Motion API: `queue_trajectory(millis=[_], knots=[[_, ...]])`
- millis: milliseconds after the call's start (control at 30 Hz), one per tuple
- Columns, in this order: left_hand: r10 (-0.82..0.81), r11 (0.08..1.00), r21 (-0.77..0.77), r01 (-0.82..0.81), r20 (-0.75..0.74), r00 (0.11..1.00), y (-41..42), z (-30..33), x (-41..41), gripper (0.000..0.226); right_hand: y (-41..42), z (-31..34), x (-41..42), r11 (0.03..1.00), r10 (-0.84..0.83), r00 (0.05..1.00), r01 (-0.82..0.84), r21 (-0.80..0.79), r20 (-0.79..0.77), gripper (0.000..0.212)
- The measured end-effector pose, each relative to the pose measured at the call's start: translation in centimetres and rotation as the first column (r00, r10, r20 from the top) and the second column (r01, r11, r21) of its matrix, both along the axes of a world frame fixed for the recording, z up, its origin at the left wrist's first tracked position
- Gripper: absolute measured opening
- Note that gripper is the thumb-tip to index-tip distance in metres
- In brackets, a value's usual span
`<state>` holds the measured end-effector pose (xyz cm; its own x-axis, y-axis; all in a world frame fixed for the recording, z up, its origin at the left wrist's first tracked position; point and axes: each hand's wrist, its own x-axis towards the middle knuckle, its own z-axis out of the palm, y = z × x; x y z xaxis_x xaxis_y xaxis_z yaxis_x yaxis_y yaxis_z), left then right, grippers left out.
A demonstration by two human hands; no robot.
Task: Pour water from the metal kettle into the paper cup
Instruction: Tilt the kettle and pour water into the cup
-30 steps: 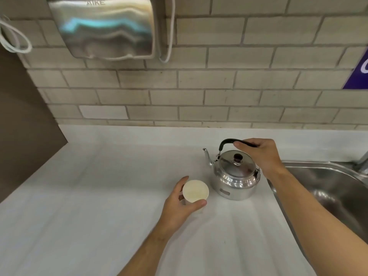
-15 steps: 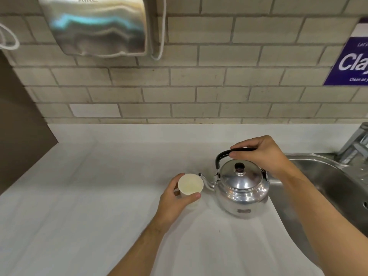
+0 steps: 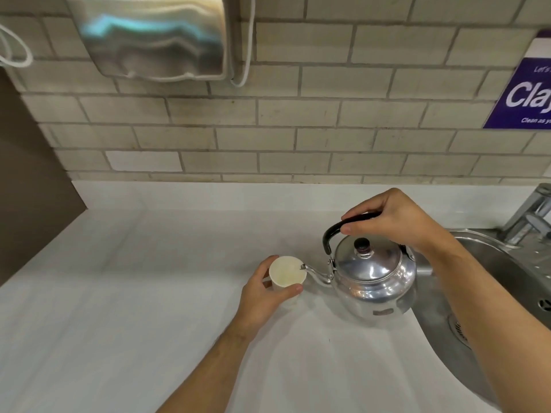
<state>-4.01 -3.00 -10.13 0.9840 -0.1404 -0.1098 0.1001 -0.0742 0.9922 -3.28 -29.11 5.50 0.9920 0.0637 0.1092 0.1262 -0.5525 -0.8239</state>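
A shiny metal kettle [image 3: 372, 274] with a black handle and black lid knob is held a little above the white counter, tilted slightly to the left. My right hand [image 3: 393, 220] grips its handle from above. Its thin spout tip reaches just over the right rim of a white paper cup [image 3: 286, 272]. The cup stands upright on the counter, and my left hand [image 3: 262, 296] wraps around its side. No stream of water is visible, and I cannot tell if the cup holds water.
The white counter [image 3: 134, 293] runs left and toward me. A steel sink [image 3: 501, 281] with a tap [image 3: 530, 216] lies right of the kettle. A steel hand dryer [image 3: 152, 37] and a purple sign [image 3: 524, 96] hang on the brick wall.
The kettle has been lifted and turned so its spout points left, then brought to the cup's rim. My left hand has stayed around the cup.
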Motion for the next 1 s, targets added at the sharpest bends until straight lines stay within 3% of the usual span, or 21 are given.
queue_trajectory(millis=[533, 1000], knots=[[-0.003, 1.000, 0.004, 0.003, -0.004, 1.000, 0.0, -0.1, 0.4, 0.072, 1.0, 1.5, 0.5, 0.987, 0.042, 0.999, -0.044, -0.154, -0.014, 0.018], [-0.010, 1.000, -0.008, 0.010, -0.025, 1.000, 0.1, -0.1, 0.4, 0.071, 1.5, 2.0, 0.7, 0.981, 0.043, 0.999, -0.047, -0.189, -0.022, 0.019]])
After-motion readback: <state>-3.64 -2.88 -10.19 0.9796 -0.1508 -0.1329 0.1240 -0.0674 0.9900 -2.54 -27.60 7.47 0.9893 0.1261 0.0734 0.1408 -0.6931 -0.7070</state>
